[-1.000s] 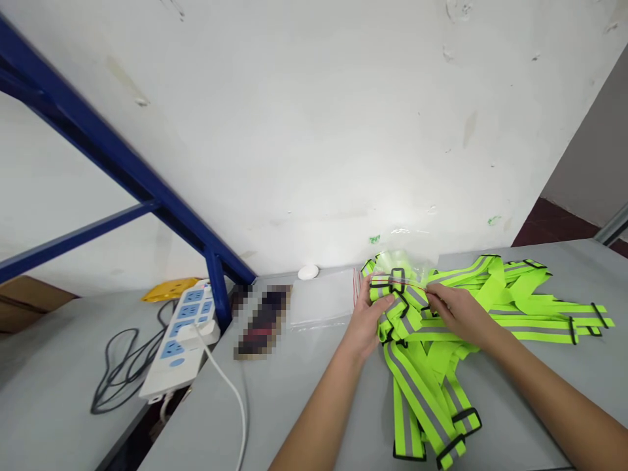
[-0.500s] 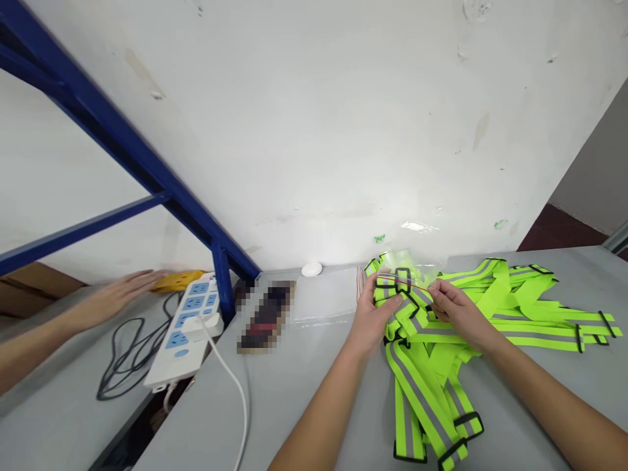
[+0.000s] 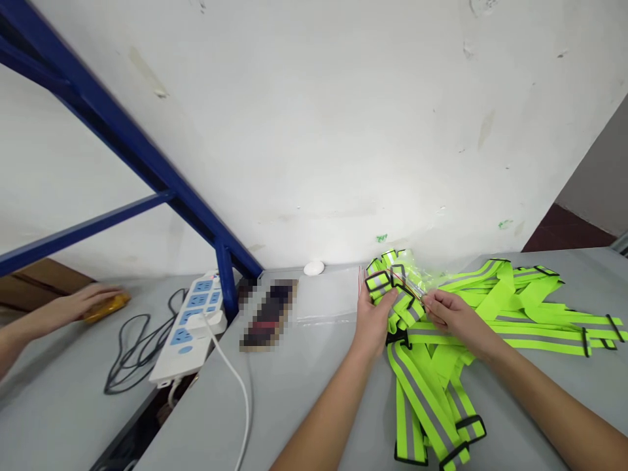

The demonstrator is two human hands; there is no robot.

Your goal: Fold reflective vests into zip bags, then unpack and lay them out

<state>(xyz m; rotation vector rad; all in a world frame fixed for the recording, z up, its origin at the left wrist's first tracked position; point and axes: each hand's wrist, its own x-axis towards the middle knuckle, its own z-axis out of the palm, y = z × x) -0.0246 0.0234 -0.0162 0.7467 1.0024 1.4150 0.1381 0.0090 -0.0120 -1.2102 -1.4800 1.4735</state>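
Note:
My left hand (image 3: 373, 322) is closed around a folded bundle of neon-yellow reflective straps (image 3: 403, 309) with black plastic buckles. Pinched in the fingers of my right hand (image 3: 452, 318) is the edge of a clear zip bag (image 3: 416, 280), which lies partly around the bundle's far side. How much of the bundle is inside the bag I cannot tell. More reflective straps (image 3: 426, 399) spread over the grey table below and to the right of both hands. Flat clear plastic bags (image 3: 328, 294) with red edge lines lie just left of my left hand.
A white power strip (image 3: 181, 350) with a white cable (image 3: 240, 386) lies at left beside a blue metal frame (image 3: 196, 219). A small white oval object (image 3: 314, 267) and a blurred-out dark item (image 3: 269, 315) are near the wall. Far left, another person's hand (image 3: 78, 306) touches a yellow object (image 3: 106, 307).
My right hand has shifted slightly left and down, and the bag's edge now slants beside the bundle instead of stretching across it. The other person's hand and yellow object moved left.

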